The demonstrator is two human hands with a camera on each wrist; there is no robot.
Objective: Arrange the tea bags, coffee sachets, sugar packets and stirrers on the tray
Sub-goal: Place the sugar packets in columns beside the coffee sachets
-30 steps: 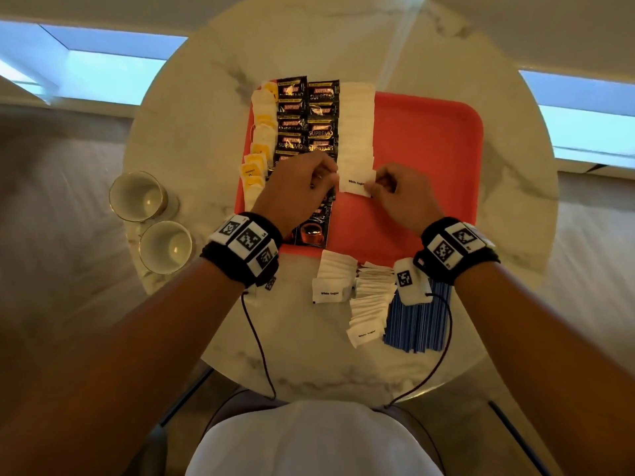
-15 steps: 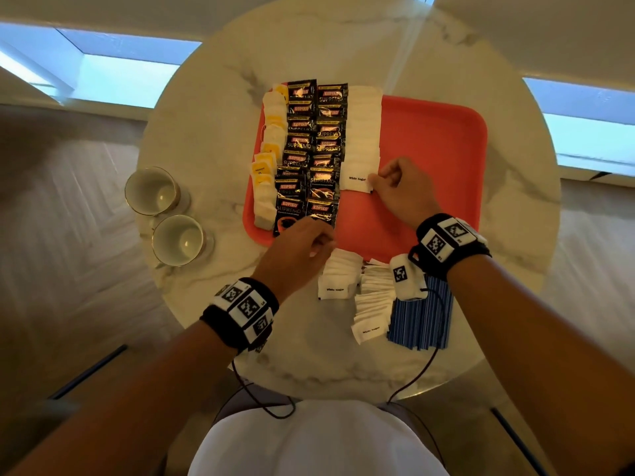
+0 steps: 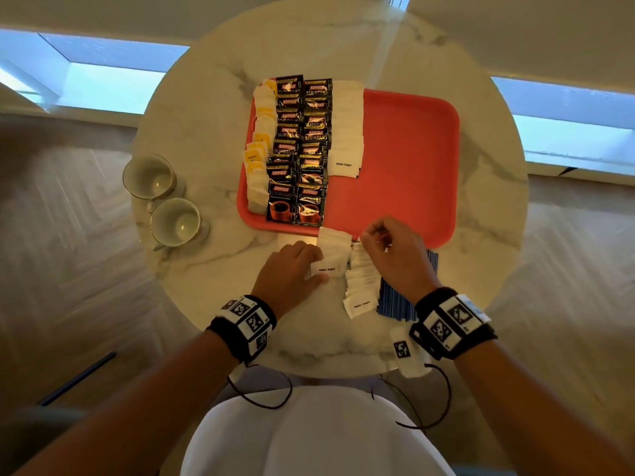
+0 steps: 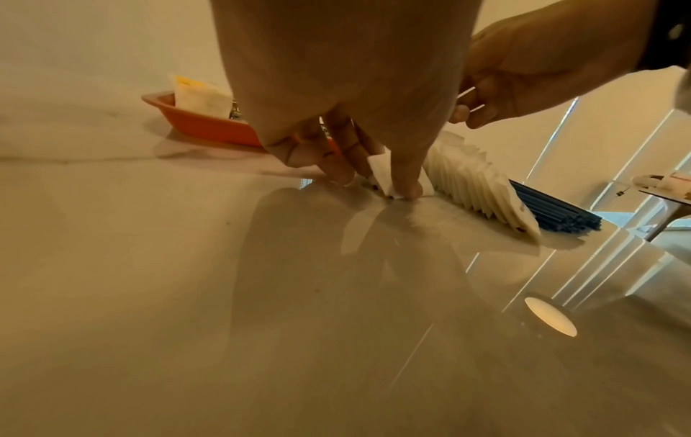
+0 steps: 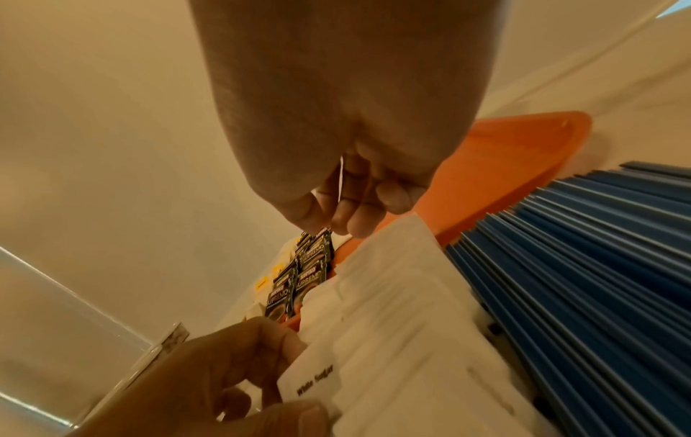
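Note:
On the red tray (image 3: pixel 405 149) lie a column of tea bags (image 3: pixel 261 139), two columns of black coffee sachets (image 3: pixel 302 139) and a column of white sugar packets (image 3: pixel 347 132). In front of the tray, my left hand (image 3: pixel 318 269) pinches a sugar packet (image 3: pixel 328 269) at the near end of a short stack (image 3: pixel 333 243). My right hand (image 3: pixel 364 240) hovers with curled fingers over the far end of a longer sugar row (image 3: pixel 360 286). A thin white packet edge (image 5: pixel 341 177) shows between its fingers. Blue stirrers (image 3: pixel 395 300) lie beside that row, partly under my right wrist.
Two empty cups (image 3: pixel 149 176) (image 3: pixel 177 221) stand on the round marble table (image 3: pixel 213 97) left of the tray. The tray's right half is bare red. The table edge is close to my body, and wrist cables hang below it.
Both hands have come back from the tray to the sugar stacks in front of it. A sugar packet was left at the near end of the tray's column. My left hand now pinches a packet.

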